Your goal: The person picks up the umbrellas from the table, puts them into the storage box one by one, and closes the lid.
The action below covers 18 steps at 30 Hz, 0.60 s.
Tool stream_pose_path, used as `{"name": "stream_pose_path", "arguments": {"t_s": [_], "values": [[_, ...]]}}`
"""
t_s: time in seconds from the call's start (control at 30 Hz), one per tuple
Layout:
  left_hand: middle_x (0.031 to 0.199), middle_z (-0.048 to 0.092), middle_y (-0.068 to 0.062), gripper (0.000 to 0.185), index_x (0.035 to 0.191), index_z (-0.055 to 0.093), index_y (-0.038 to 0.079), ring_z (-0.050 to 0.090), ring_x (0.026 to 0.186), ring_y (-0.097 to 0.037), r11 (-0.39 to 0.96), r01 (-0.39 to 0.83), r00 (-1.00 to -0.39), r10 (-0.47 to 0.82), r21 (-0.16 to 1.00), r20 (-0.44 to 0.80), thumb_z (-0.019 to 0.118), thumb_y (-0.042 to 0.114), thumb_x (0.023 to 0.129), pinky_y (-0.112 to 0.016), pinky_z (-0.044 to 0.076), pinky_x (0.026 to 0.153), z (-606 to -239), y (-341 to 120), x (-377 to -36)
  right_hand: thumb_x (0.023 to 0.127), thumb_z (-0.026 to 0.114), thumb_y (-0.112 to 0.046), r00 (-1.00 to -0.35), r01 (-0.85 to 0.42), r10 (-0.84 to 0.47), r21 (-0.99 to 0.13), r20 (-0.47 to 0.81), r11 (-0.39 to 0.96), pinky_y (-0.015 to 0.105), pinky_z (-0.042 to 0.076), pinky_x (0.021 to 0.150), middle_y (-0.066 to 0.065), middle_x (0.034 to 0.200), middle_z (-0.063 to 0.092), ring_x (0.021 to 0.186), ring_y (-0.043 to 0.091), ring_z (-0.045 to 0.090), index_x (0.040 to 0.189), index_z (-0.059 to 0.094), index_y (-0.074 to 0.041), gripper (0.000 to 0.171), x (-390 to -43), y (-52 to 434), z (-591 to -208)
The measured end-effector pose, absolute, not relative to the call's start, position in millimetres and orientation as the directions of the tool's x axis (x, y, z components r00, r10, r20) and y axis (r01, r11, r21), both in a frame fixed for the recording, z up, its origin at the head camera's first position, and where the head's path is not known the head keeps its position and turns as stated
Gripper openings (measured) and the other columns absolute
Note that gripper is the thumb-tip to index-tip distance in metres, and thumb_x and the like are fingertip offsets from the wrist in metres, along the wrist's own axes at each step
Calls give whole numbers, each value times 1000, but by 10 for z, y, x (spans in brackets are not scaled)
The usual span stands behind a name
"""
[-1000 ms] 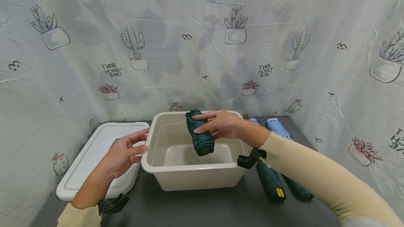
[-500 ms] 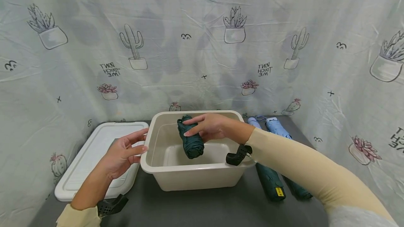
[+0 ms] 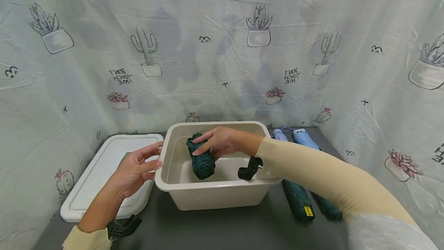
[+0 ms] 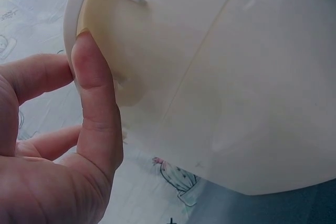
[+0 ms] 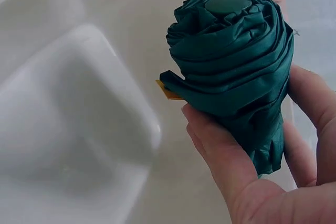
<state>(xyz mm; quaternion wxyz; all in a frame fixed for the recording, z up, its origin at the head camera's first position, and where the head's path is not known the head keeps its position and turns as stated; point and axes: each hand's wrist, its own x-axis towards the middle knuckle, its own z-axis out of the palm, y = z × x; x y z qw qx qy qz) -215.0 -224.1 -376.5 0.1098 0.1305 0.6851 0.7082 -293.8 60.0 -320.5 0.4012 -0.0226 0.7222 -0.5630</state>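
A dark green folded umbrella [image 3: 202, 161] is tilted inside the left half of a beige plastic bin [image 3: 215, 185]. My right hand [image 3: 222, 142] grips it around the side, fingers over its upper part. In the right wrist view, the wrapped umbrella [image 5: 231, 61] shows its round end and a small yellow tag, with thumb and fingers on either side. My left hand [image 3: 137, 169] touches the bin's left rim with nearly straight fingers. In the left wrist view, the thumb of that hand [image 4: 58, 182] lies along the bin's outer wall [image 4: 210, 77].
A white lid [image 3: 104, 169] lies left of the bin on the dark grey table [image 3: 194, 230]. Right of the bin lie two more dark green folded umbrellas [image 3: 298, 200] [image 3: 327, 205] and two blue ones [image 3: 305, 138] [image 3: 279, 134]. A printed curtain [image 3: 208, 65] hangs behind.
My right hand has carried the green umbrella left and down, deeper into the bin. The left hand stays at the rim.
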Motion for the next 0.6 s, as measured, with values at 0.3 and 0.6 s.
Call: {"name": "stream_pose_path", "arguments": {"t_s": [0.3, 0.6], "values": [[127, 58, -9, 65, 157, 34, -2, 74, 103, -21, -43, 33, -936, 348, 999, 46, 63, 3, 100, -44, 64, 79, -3769, -2228, -2151, 88, 79, -2, -620, 423, -506, -799, -600, 428, 56, 52, 106, 18, 153, 50, 134, 46, 55, 137, 67, -12, 51, -3013, 461, -3342], [126, 58, -8, 64, 157, 34, -1, 74, 103, -20, -42, 44, -933, 354, 998, 56, 62, 3, 100, -44, 64, 79, -3786, -2233, -2164, 86, 79, 2, -623, 434, -510, -805, -593, 405, 58, 50, 107, 18, 146, 57, 127, 45, 61, 132, 69, -7, 47, -3007, 361, -3534]]}}
